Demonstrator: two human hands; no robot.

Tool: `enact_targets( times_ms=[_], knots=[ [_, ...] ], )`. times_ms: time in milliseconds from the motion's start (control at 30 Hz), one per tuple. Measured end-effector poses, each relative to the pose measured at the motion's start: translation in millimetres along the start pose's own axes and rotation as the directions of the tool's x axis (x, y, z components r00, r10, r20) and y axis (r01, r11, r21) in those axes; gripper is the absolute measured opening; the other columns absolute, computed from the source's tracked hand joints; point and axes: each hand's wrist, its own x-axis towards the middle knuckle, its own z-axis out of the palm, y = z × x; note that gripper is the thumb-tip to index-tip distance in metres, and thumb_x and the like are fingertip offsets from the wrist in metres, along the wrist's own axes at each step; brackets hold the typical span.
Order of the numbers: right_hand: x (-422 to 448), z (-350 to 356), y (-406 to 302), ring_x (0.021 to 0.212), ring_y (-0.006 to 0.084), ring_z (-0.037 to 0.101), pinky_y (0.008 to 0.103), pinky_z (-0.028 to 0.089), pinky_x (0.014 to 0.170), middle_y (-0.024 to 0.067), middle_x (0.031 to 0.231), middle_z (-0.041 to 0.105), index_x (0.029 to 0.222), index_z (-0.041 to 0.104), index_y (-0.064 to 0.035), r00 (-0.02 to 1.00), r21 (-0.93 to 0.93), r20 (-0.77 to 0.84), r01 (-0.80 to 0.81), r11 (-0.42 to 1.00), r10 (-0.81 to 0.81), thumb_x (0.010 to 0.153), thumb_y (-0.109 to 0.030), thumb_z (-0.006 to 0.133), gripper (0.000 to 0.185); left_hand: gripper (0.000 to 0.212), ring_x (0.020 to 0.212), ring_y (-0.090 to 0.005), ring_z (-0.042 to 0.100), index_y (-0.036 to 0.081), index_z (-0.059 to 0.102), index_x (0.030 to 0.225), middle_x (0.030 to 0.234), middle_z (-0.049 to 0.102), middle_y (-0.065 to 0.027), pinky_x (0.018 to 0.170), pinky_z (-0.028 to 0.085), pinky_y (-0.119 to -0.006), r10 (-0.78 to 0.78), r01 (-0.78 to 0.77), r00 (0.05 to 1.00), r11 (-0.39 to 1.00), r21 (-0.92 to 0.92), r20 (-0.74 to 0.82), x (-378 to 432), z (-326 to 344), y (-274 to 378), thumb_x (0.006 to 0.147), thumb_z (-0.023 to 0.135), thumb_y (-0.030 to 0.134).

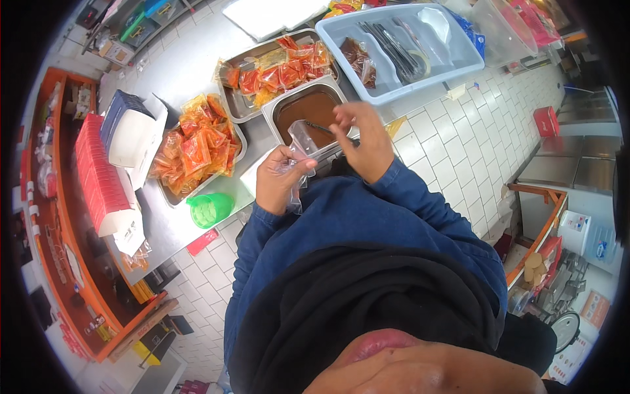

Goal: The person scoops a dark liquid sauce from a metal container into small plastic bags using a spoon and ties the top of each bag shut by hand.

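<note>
My left hand (278, 180) grips clear plastic bags (301, 135); the top of one stands up between thumb and fingers, and more film hangs below. My right hand (364, 140) is raised at the right edge of a steel pan (268, 111) of brown sauce (300, 111), fingers apart and apparently holding nothing. A dark utensil handle (319, 127) slants across the sauce towards that hand; its other end is hidden. Behind this pan lies a larger steel tray (231, 111) with small bags of orange-red sauce (290, 74). Another tray (241, 135), to the left, is heaped with similar bags (197, 152).
A green plastic cup (211, 209) stands at the table's front edge. Red and white cartons (103, 177) sit at the left. A pale blue divided bin (364, 93) at the back right holds black utensils (389, 49), tape and dark sauce bags (358, 61).
</note>
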Motion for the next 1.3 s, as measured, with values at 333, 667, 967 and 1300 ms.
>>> enact_targets(
  times_ms=[333, 667, 967, 1300],
  knots=[
    [-7.8, 4.6, -2.8, 0.09, 0.0111, 0.064, 0.0269, 0.051, 0.081, 0.0062, 0.094, 0.069, 0.103, 0.066, 0.0022, 0.795, 0.496, 0.556, -0.552, 0.67, 0.244, 0.092, -0.013, 0.064, 0.019, 0.013, 0.049, -0.0043, 0.049, 0.004, 0.059, 0.089, 0.078, 0.061, -0.002, 0.04, 0.034, -0.019, 0.244, -0.225, 0.969, 0.94, 0.257, -0.042, -4.4, 5.0, 5.4, 0.087, 0.07, 0.011],
    [-12.5, 8.9, 0.0, 0.078, 0.0063, 0.052, 0.0218, 0.043, 0.076, -0.0004, 0.09, 0.06, 0.112, 0.057, -0.0068, 0.618, 0.627, 0.765, -0.779, 0.009, 0.181, 0.099, -0.018, 0.055, 0.017, 0.022, 0.052, -0.005, 0.042, 0.006, 0.056, 0.115, 0.089, 0.053, -0.0053, 0.039, 0.031, -0.017, -0.071, 0.275, 0.914, 0.834, -0.479, 0.4, -3.8, -11.9, -2.2, 0.099, 0.055, 0.021],
    [0.3, -2.3, -5.7, 0.074, 0.0051, 0.049, 0.0217, 0.04, 0.069, -0.0012, 0.084, 0.056, 0.116, 0.041, -0.0096, 0.761, 0.701, 0.584, -0.648, 0.297, 0.283, 0.093, -0.017, 0.063, 0.033, 0.018, 0.071, -0.0079, 0.046, 0.007, 0.048, 0.092, 0.088, 0.05, -0.0031, 0.062, 0.039, -0.022, 0.176, -0.161, 0.957, 0.984, -0.08, 0.231, 1.7, -2.5, 6.7, 0.089, 0.065, 0.014],
    [6.4, 2.6, -2.7, 0.076, 0.0188, 0.054, 0.03, 0.046, 0.064, 0.0036, 0.083, 0.058, 0.111, 0.049, -0.0063, 0.996, -0.028, 0.01, 0.088, 0.996, -0.088, 0.073, -0.006, 0.076, 0.046, 0.018, 0.083, -0.0231, 0.057, 0.001, 0.064, 0.089, 0.088, 0.053, -0.0089, 0.075, 0.047, -0.035, 0.658, -0.508, 0.75, 0.511, 0.694, 0.064, 0.9, 19.9, 19.7, 0.071, 0.067, -0.001]
  ],
)
